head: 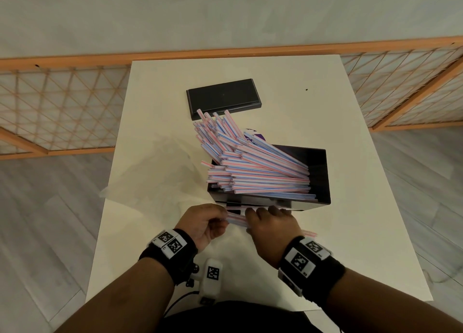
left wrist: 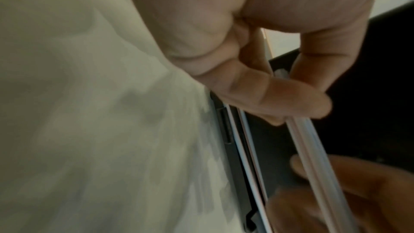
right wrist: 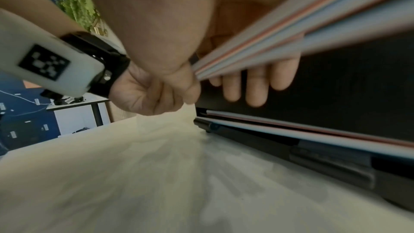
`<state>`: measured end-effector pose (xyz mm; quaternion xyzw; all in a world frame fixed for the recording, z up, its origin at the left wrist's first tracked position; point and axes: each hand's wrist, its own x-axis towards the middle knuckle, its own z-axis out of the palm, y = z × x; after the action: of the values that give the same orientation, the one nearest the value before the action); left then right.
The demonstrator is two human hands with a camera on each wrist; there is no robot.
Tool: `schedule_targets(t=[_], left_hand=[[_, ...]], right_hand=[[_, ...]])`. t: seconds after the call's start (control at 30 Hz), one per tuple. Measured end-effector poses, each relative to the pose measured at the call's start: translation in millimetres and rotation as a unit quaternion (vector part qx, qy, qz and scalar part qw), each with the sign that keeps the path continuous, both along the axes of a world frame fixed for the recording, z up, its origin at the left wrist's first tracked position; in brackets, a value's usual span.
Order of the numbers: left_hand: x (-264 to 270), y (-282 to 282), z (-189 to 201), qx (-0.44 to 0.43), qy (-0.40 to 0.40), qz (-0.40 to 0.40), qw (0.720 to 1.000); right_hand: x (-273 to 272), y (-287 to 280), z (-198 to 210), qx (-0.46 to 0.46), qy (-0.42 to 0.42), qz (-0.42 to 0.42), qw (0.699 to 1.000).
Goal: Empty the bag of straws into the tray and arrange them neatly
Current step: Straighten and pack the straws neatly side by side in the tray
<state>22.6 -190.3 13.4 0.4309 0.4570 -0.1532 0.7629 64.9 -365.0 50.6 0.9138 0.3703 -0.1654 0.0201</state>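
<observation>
Left hand (head: 200,222) and right hand (head: 269,223) both pinch one small bundle of straws (head: 236,218), lower centre, just before tray (head: 323,177) near wall | main straw pile (head: 250,167) fans up-left over tray rim | empty bag (head: 155,172) left | lid (head: 223,98) above | bare table (head: 363,182) at right.

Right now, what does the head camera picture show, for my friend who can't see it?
Two hands, left hand and right hand, hold a small bunch of striped straws above a white table. Behind them, a black tray overflows with fanned-out straws, near a black lid.
</observation>
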Motion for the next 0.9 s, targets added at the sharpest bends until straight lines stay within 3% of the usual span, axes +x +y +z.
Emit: schedule_targets(t=[0.1, 0.2, 0.27, 0.4, 0.53, 0.77, 0.9], left_hand=[[0.1, 0.8, 0.3, -0.004, 0.013, 0.030, 0.999], [4.9, 3.6, -6.7, 0.082, 0.046, 0.053, 0.994], [7.1, 2.5, -10.4, 0.144, 0.060, 0.014, 0.988], [8.5, -7.7, -15.2, 0.169, 0.047, -0.066, 0.982], [12.0, -11.0, -27.0, 0.173, 0.040, -0.043, 0.983], [7.0, 1.9, -10.2, 0.150, 0.004, -0.013, 0.989], [-2.2, 33.6, 24.2, 0.199, -0.075, -0.113, 0.971]], right_hand=[[5.4, -0.5, 6.3, -0.026, 0.051, -0.010, 0.998], [5.8, -9.7, 25.6, -0.011, 0.069, -0.020, 0.997], [8.1, -15.1, 47.5, 0.017, 0.071, -0.034, 0.997], [19.4, -17.2, 83.1, 0.169, -0.081, 0.004, 0.982], [43.5, -2.3, 91.0, 0.243, -0.127, 0.010, 0.962], [67.4, 12.9, 62.2, 0.168, 0.013, -0.062, 0.984], [65.8, 8.8, 60.4, 0.203, 0.001, -0.064, 0.977]])
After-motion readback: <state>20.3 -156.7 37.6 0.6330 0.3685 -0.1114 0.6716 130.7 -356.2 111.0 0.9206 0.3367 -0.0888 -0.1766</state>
